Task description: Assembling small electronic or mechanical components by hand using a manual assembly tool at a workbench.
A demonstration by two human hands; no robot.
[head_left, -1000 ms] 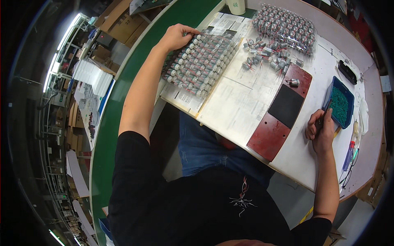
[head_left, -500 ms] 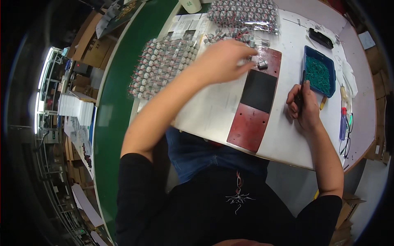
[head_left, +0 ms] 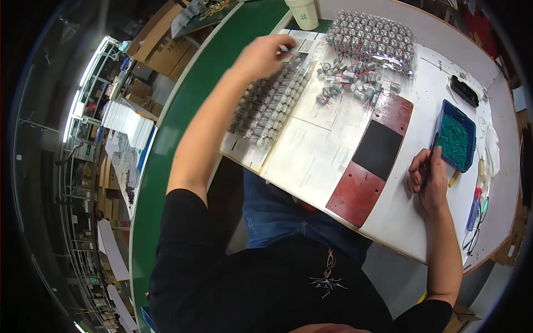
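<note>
My left hand (head_left: 263,56) is raised over the far end of a clear tray of small motors (head_left: 275,108). Its fingers are closed on a small motor (head_left: 286,49), of which only a bit shows. My right hand (head_left: 430,177) is wrapped around a slim dark tool (head_left: 436,141), whose kind I cannot make out, beside a blue bin (head_left: 473,145) of green small parts (head_left: 454,136). Between my hands lies a long red board (head_left: 355,194) with a black pad (head_left: 378,150) across its middle. Loose silver motors (head_left: 363,91) with red wires are heaped beyond the board.
A second clear pack of motors (head_left: 372,41) sits at the back, near a pale cup (head_left: 304,14). To the right are a black case (head_left: 464,91), a purple-handled screwdriver (head_left: 473,211) and a white cloth or bag (head_left: 491,147). A green surface (head_left: 177,133) runs along the left.
My left hand has swung left from the red board to the motor tray, and the motor on the board is gone from there. My right hand keeps its hold. The view has shifted.
</note>
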